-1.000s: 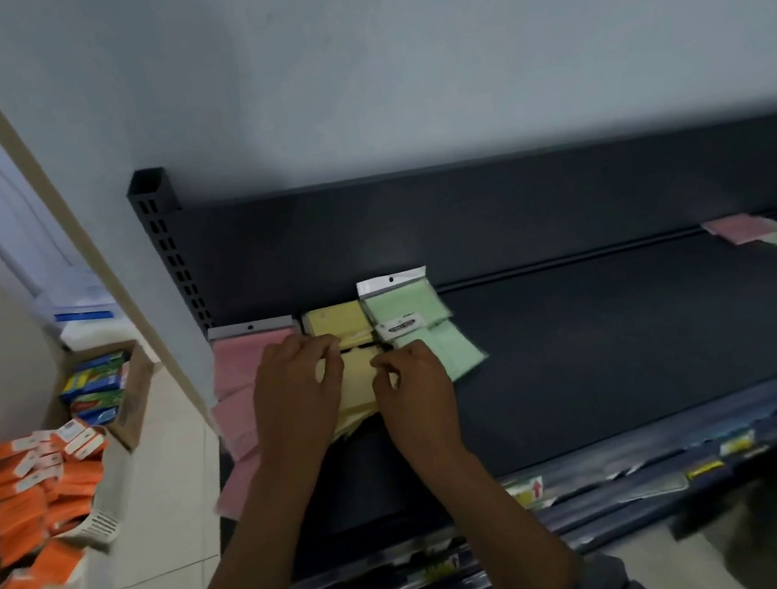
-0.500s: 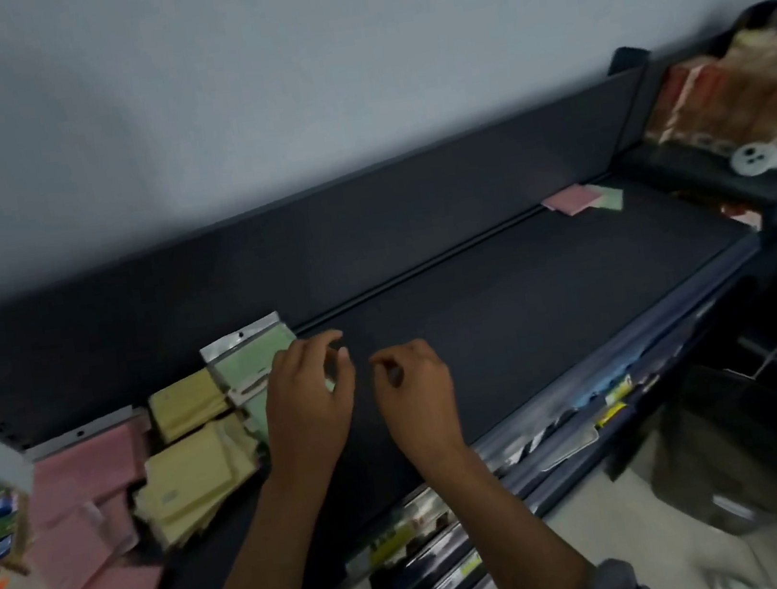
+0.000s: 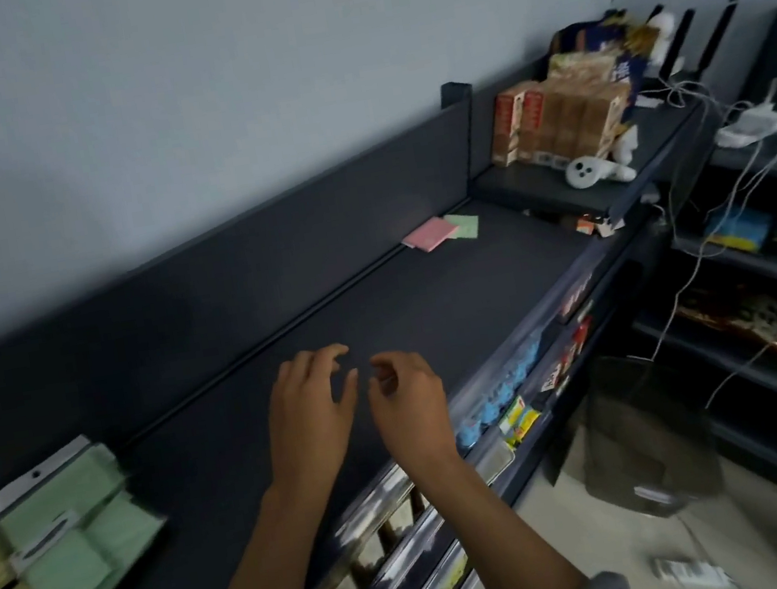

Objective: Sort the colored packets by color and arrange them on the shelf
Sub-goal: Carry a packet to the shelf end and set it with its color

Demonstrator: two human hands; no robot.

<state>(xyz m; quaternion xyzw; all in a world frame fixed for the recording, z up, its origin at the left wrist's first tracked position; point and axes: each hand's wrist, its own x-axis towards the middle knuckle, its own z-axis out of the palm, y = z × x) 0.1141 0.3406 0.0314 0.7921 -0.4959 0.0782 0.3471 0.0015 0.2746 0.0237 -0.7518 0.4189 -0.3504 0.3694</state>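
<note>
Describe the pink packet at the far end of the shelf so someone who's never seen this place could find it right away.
Follow the long dark shelf to its far end, where the back panel meets an upright post. There, against the back, lies the pink packet, flat on the shelf. It partly overlaps a green packet on its right, the only other thing at that end.

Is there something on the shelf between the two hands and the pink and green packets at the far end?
Nothing visible. Left hand and right hand hover empty over the bare dark shelf; only open shelf surface lies between them and the pink packet and green packet.
</note>
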